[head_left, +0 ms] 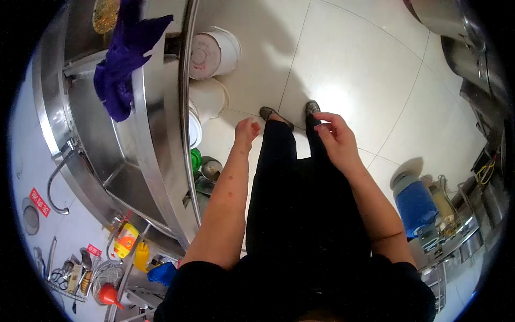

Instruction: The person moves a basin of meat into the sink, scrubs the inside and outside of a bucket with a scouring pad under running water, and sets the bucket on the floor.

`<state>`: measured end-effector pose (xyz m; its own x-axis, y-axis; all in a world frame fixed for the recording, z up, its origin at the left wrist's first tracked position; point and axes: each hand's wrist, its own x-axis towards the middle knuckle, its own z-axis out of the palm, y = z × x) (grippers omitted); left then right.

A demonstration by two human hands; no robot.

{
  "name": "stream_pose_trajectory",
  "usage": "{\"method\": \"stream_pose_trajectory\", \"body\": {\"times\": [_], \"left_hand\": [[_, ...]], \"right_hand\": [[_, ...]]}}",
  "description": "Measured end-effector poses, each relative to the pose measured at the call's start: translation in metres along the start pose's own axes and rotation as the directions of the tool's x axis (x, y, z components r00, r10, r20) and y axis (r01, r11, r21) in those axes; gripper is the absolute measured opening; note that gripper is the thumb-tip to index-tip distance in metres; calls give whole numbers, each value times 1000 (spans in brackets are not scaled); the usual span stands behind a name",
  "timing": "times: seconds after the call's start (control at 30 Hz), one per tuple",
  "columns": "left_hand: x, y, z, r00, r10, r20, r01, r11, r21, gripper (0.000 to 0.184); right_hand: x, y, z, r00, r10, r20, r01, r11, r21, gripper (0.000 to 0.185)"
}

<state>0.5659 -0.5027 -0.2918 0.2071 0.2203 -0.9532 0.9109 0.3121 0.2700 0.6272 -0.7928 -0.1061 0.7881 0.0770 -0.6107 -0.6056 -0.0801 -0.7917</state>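
Note:
My left hand (247, 132) hangs over the floor beside my left leg, its fingers curled in and nothing visible in them. In front of my right leg is my right hand (339, 140), open, with a gap between thumb and fingers and no object in it. Neither hand touches the things around. Nearest to the left hand are a white bucket (210, 99) and, behind it, a lidded white bucket (228, 51). A purple cloth (120, 67) drapes over the edge of the steel sink (153, 134) on the left.
A curved faucet (53, 185) rises beside the sink. A yellow bottle (126, 240), yellow gloves (141, 255), a red funnel (109, 295) and hanging utensils are at lower left. A blue gas cylinder (416, 206) stands on the right. Steel kitchen equipment (456, 32) lines the upper right.

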Motion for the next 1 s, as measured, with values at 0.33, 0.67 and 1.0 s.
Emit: {"method": "stream_pose_trajectory", "body": {"times": [0.33, 0.67, 1.0], "left_hand": [[49, 21, 36, 1000, -7, -6, 5, 951, -311, 26], [235, 110, -30, 985, 27, -173, -141, 708, -692, 47], [307, 137, -70, 969, 226, -101, -215, 568, -794, 47]], "right_hand": [[26, 18, -9, 994, 100, -38, -100, 995, 9, 24], [75, 58, 4, 960, 272, -70, -267, 961, 77, 25], [88, 107, 23, 929, 368, -42, -361, 925, 118, 25]]}}
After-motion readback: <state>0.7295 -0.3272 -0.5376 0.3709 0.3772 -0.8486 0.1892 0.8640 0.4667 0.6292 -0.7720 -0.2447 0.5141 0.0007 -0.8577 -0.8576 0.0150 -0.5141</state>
